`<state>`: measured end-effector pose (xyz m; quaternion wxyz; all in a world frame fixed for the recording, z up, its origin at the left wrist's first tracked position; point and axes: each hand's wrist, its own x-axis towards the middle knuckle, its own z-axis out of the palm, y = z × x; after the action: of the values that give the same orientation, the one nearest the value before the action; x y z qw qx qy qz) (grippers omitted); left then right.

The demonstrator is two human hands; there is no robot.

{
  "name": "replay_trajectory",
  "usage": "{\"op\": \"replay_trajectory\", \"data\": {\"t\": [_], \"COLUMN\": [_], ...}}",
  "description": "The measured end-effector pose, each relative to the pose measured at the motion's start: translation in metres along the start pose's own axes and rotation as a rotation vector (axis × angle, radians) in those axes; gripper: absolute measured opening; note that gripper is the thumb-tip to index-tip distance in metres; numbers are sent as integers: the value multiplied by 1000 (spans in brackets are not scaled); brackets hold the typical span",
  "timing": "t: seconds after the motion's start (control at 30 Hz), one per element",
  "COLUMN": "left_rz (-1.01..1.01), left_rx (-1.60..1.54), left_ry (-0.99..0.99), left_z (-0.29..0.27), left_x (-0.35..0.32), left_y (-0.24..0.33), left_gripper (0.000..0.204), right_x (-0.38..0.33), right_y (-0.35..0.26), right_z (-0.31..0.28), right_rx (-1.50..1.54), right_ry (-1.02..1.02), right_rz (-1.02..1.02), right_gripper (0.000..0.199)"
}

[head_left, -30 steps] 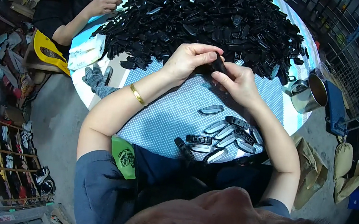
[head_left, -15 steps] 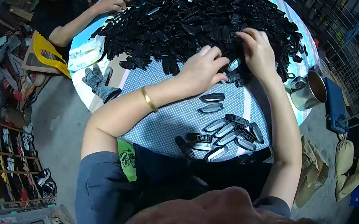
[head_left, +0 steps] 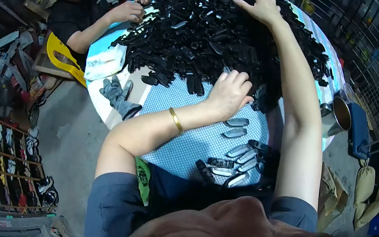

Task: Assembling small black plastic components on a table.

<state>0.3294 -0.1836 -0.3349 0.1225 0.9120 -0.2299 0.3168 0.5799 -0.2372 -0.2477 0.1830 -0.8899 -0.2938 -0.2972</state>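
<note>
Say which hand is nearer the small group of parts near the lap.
Left. The left hand is beyond the small group, at the near edge of the big pile; the right hand is over the pile's far side.

round table [head_left: 159,98] with heaped black parts [head_left: 197,35], grey fabric [head_left: 120,100]

A jumbled heap of small elongated black parts [head_left: 193,45] lies beyond several loose black-and-gray pieces [head_left: 247,156].

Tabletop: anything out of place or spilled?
Mildly odd: a crumpled grey glove lies by the left edge of the table, apart from the black parts, while the left hand and right hand are bare. No spill stands out.
</note>
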Motion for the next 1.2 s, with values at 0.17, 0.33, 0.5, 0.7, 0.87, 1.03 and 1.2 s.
{"op": "replay_trajectory", "data": {"t": [0.17,0.33,0.5,0.7,0.87,1.03,1.2], "left_rz": [24,13,-49,-14,1,-15,-184], "left_rx": [-59,-101,-142,-134,-163,-223,-353], "left_ry": [93,127,110,173,137,107,45], "left_z": [4,2,1,2,-5,-21,-30], "left_x": [-3,-3,-3,-3,-7,-7,-1], "left_y": [-6,-9,-8,-2,2,7,11], "left_gripper": [25,22,22,23,20,19,20], "right_x": [9,-11,-73,-131,-165,-190,-191], "right_y": [-16,1,-6,-4,-3,0,-7], "right_z": [11,-6,-36,-38,-50,-63,-73], "right_rx": [-42,130,187,72,22,71,259], "right_ry": [-219,-182,-35,197,201,193,428], "right_rz": [143,-115,-267,-373,-331,-315,-327], "right_gripper": [77,47,29,31,35,27,16]}}
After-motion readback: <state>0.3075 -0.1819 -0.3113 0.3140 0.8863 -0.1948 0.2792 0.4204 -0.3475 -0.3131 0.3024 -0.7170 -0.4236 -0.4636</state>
